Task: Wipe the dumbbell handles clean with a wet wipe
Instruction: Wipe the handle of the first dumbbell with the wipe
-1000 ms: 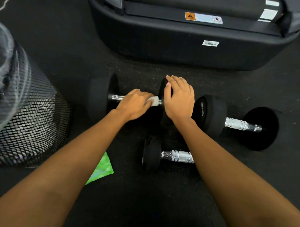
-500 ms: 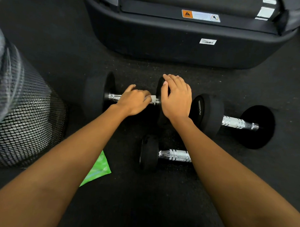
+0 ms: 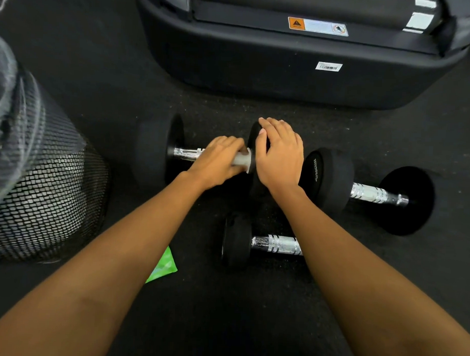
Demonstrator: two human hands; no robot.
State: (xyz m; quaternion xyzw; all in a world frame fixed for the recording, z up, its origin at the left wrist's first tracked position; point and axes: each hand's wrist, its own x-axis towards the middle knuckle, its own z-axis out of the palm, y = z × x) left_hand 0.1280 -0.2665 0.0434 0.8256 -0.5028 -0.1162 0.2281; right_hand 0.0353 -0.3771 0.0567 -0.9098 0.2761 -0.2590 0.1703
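**Q:** Where's the dumbbell (image 3: 160, 151)?
**A:** On the floor (image 3: 99, 66). Left hand (image 3: 218, 161) curls the wipe (image 3: 241, 159) round its handle (image 3: 188, 152); right hand (image 3: 280, 155) lies flat-fingered on one head (image 3: 253, 136).
**Q:** Handling?
**A:** Heavy, stiff, likely to roll; steady the head.

Dark floor (image 3: 99, 74) bears three dumbbells (image 3: 372, 193), a green packet (image 3: 163, 267) (partly hidden), a mesh bin (image 3: 46, 198), a black machine (image 3: 259, 66).

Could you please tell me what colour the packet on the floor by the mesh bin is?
The packet is bright green; head view.
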